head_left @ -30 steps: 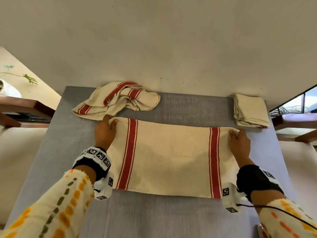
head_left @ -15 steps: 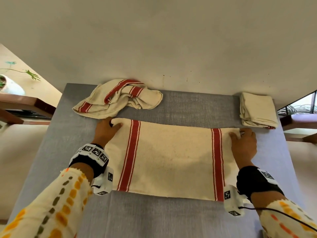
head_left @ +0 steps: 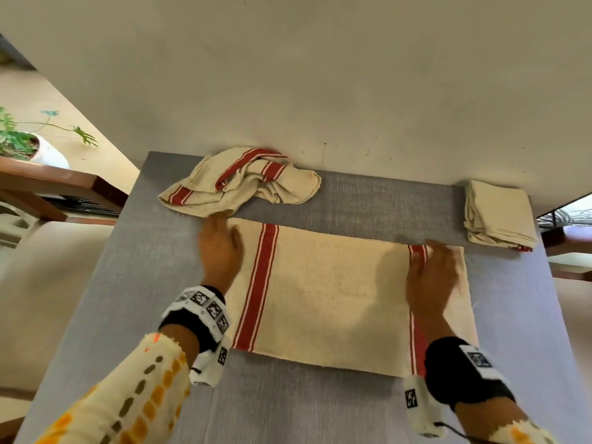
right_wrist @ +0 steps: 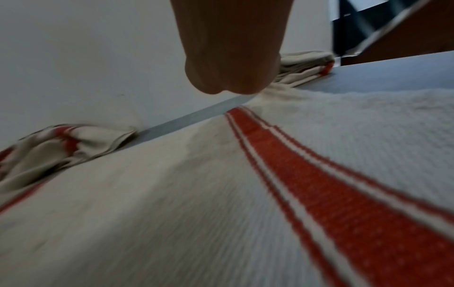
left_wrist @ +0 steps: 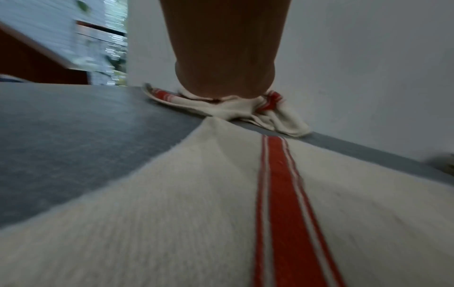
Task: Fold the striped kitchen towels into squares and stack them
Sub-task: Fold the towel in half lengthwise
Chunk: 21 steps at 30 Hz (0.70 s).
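A cream towel with red stripes (head_left: 330, 293) lies flat, folded into a long rectangle, on the grey table (head_left: 144, 283). My left hand (head_left: 221, 233) rests on its far left end, fingers stretched toward the far edge. My right hand (head_left: 429, 256) lies over the right red stripe, fingers reaching the far edge. Both hands look flat on the cloth. In the wrist views the towel (left_wrist: 196, 213) (right_wrist: 172, 194) fills the foreground and my fingers are hidden behind the heel of each hand. A crumpled striped towel (head_left: 243, 184) sits at the back left.
A stack of folded towels (head_left: 496, 216) lies at the back right corner, against the pale wall (head_left: 320, 91). Wooden furniture and a potted plant (head_left: 19, 142) stand beyond the table's left side. Bare grey table shows in front of the towel.
Both hands have left the far corners they pinched. The right hand has slid left onto the red stripe and the left hand has shifted onto the towel's left end.
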Motion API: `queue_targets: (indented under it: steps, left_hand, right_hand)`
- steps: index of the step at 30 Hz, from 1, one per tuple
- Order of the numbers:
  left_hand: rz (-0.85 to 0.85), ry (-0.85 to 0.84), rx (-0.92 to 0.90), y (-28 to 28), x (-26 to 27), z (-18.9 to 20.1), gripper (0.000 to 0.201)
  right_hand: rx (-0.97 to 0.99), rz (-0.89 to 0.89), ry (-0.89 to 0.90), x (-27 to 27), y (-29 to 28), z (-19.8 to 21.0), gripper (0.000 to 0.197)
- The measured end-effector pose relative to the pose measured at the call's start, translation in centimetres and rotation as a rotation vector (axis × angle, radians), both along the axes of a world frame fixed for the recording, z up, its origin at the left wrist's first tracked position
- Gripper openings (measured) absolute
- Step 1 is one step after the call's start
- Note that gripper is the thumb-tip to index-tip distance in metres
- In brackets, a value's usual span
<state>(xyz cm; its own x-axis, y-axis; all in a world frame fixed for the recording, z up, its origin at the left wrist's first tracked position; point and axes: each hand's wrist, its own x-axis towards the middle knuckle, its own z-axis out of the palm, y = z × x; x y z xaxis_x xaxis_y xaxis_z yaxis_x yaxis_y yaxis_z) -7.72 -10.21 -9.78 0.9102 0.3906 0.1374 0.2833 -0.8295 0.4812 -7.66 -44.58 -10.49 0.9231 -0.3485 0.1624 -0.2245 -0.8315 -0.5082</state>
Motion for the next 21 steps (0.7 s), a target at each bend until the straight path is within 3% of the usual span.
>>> queue_targets:
  steps: [4,7,11,15,18,21]
  left_hand:
    - [-0.436,0.189,-0.007,-6.5,-1.6,-1.5,0.061]
    - [-0.576,0.331,0.036,-9.2,-2.4,-3.3,0.065]
    - [-0.523,0.330,0.123,-8.6,-3.0,-5.0,0.063]
    - [-0.362,0.299,0.137,-6.1,-3.5,-5.3,0.062]
    - [-0.209,0.304,0.108,-3.6,-4.0,-5.6,0.065]
    - [-0.087,0.328,0.073,-2.2,-4.1,-5.2,0.064]
  right_hand:
    - [-0.016,0.436,0.216,-1.9,5.1,-1.7,0.069]
    - [-0.096,0.585,0.371,-2.3,7.4,-2.9,0.069]
    - [-0.248,0.617,0.367,-2.0,4.8,-4.2,0.068]
    - [-0.301,0.453,0.320,-1.7,-1.4,-4.3,0.063]
    - [-0.224,0.340,0.417,-1.5,-5.7,-3.8,0.067]
    - [-0.092,0.302,0.436,-1.5,-6.1,-2.9,0.074]
